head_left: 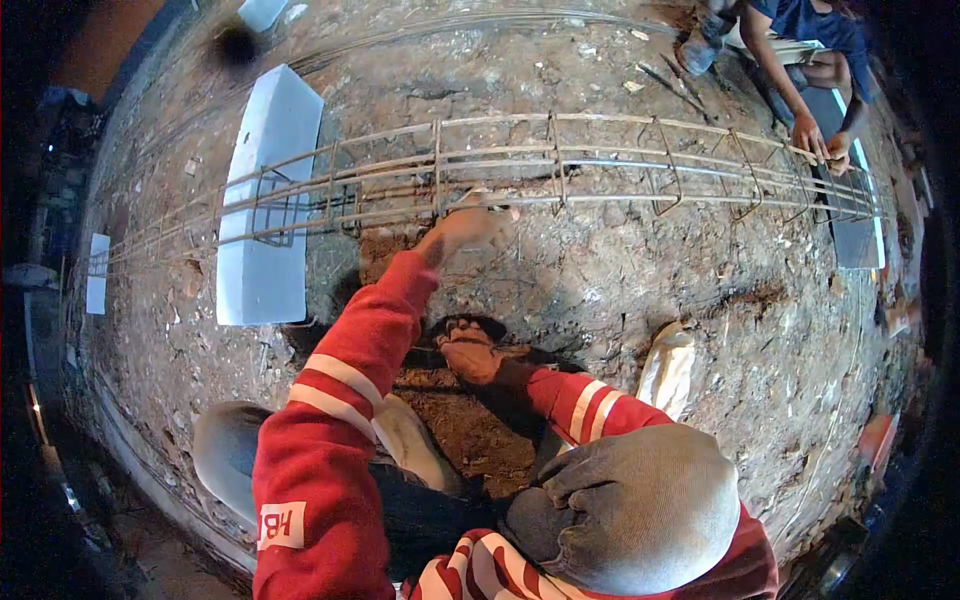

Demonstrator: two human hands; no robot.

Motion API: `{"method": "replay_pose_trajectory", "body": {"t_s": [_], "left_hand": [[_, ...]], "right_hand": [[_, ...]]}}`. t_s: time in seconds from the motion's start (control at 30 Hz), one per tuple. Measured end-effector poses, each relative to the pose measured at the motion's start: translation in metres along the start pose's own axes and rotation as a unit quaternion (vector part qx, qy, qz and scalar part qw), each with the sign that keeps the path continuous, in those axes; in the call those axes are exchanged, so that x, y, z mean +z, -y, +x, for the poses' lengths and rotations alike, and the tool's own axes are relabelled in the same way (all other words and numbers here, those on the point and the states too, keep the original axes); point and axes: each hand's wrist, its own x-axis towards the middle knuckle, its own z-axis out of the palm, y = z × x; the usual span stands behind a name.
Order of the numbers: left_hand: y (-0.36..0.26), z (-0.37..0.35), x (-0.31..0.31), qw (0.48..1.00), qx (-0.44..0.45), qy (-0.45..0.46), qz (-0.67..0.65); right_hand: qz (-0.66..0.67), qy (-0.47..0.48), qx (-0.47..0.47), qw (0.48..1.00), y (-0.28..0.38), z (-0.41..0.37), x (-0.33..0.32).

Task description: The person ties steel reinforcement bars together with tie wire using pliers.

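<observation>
A long cage of thin steel bars [600, 200] with rectangular stirrups runs across the view, raised off the ground on white blocks. My left hand [472, 230] is at its near lower bar, beside a stirrup, with the fingers bent around the bar. Closer to me, my right hand [470, 357] is low above the dirt between my feet, its fingers curled in. Shadow hides what it holds, if anything. Both my sleeves are red with pale stripes.
A large white block [265, 270] supports the cage at left; a smaller white block [97, 272] is farther left. At the right end, another person's hands [825, 150] touch the bars above a dark block with a white edge [850, 235]. Loose bars [480, 20] lie behind.
</observation>
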Motion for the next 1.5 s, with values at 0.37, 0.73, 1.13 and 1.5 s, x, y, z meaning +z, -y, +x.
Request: {"method": "replay_pose_trajectory", "body": {"t_s": [0.37,0.73,1.13,1.5], "left_hand": [[0.012,0.007,0.010,0.996,0.040,-0.085,-0.002],[-0.029,0.038,0.066,0.756,0.209,-0.063,-0.617],[-0.047,0.123,0.088,0.699,0.193,0.023,-0.688],[-0.062,0.127,0.092,0.709,0.187,-0.019,-0.680]], "right_hand": [[0.343,0.141,-0.146,0.917,-0.036,-0.110,-0.058],[-0.008,-0.137,0.106,0.985,-0.082,-0.146,-0.288],[-0.145,-0.051,0.184,0.971,-0.121,-0.092,-0.350],[-0.150,0.026,0.301,0.941,-0.100,-0.073,-0.348]]}}
